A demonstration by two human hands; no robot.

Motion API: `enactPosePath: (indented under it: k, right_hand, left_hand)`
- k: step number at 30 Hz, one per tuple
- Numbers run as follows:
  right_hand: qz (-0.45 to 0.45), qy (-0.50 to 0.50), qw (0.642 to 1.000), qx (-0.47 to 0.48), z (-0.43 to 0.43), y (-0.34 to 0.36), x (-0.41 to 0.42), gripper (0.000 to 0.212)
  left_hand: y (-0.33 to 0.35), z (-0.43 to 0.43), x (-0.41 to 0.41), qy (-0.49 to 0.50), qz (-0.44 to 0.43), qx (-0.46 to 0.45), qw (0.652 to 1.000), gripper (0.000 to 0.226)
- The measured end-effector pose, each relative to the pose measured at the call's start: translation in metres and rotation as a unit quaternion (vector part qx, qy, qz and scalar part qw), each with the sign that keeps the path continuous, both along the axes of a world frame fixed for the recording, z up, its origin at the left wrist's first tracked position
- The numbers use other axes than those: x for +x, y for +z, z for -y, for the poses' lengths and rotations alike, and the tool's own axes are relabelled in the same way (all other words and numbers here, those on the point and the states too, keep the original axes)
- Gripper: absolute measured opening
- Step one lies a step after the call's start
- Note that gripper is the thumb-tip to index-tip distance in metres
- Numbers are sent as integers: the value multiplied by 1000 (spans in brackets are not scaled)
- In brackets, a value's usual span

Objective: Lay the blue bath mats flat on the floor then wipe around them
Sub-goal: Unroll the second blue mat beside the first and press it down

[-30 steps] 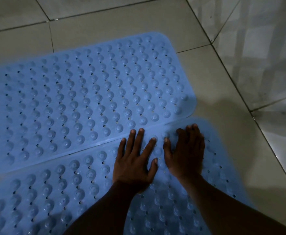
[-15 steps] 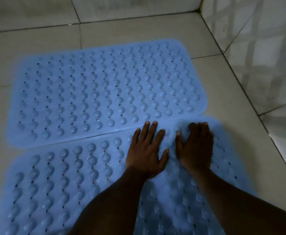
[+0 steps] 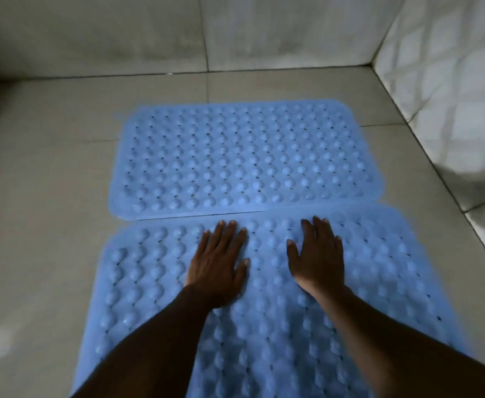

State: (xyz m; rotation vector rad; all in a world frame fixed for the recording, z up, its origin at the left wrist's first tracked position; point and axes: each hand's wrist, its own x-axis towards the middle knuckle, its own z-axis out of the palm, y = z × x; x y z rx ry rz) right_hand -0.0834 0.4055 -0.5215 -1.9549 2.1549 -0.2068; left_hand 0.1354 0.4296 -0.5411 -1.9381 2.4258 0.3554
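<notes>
Two blue bath mats with raised bumps and small holes lie flat on the tiled floor, edge to edge. The far mat lies towards the back wall. The near mat runs under my arms to the bottom of the view. My left hand rests palm down on the near mat near its far edge, fingers spread. My right hand lies flat beside it, a short gap between them. Neither hand holds anything.
Grey floor tiles surround the mats on the left and behind. A tiled back wall and a right wall meet in a corner at the upper right. A narrow floor strip runs between the mats and the right wall.
The view has tilted up and back, bringing the back wall into sight. My hands have slid apart on the near mat; the left hand has moved further left.
</notes>
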Motion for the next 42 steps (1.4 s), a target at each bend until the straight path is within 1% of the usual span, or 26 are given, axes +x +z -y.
enactPosePath:
  k: [3, 5, 8, 13, 15, 18, 20, 27, 32, 37, 42]
  right_hand:
    - [7, 45, 999, 5, -9, 3, 39, 62]
    - [20, 69, 997, 5, -13, 5, 62, 63]
    - [17, 107, 994, 5, -16, 6, 92, 64]
    - [14, 147, 989, 2, -14, 2, 123, 63]
    - [23, 164, 986, -28, -12, -3, 132, 59]
    - [51, 197, 973, -104, -3, -12, 141, 44]
    - [47, 210, 968, -128, 1, -16, 148, 37]
    - [-5, 198, 967, -161, 14, -39, 159, 41]
    - [-3, 201, 968, -148, 11, -37, 160, 44]
    - [-4, 202, 972, -123, 12, -36, 159, 44]
    - [-26, 203, 973, -106, 18, -39, 153, 42]
  left_hand:
    - [8, -25, 57, 47, 16, 2, 999, 72]
    - [10, -36, 80, 69, 13, 8, 998, 72]
    - [9, -42, 99, 91, -13, -3, 996, 71]
    - [-3, -33, 108, 114, -23, -9, 993, 73]
    - [-7, -27, 108, 131, -39, -12, 991, 76]
    - [-12, -23, 107, 143, -46, -14, 989, 75]
    - [-14, -26, 104, 147, -45, -23, 988, 74]
    - [-18, -21, 109, 139, -38, -31, 989, 77]
    - [-19, -23, 109, 140, -34, -33, 989, 77]
    - [-22, -24, 109, 142, -37, -73, 986, 76]
    - [-28, -18, 104, 145, -47, -100, 983, 75]
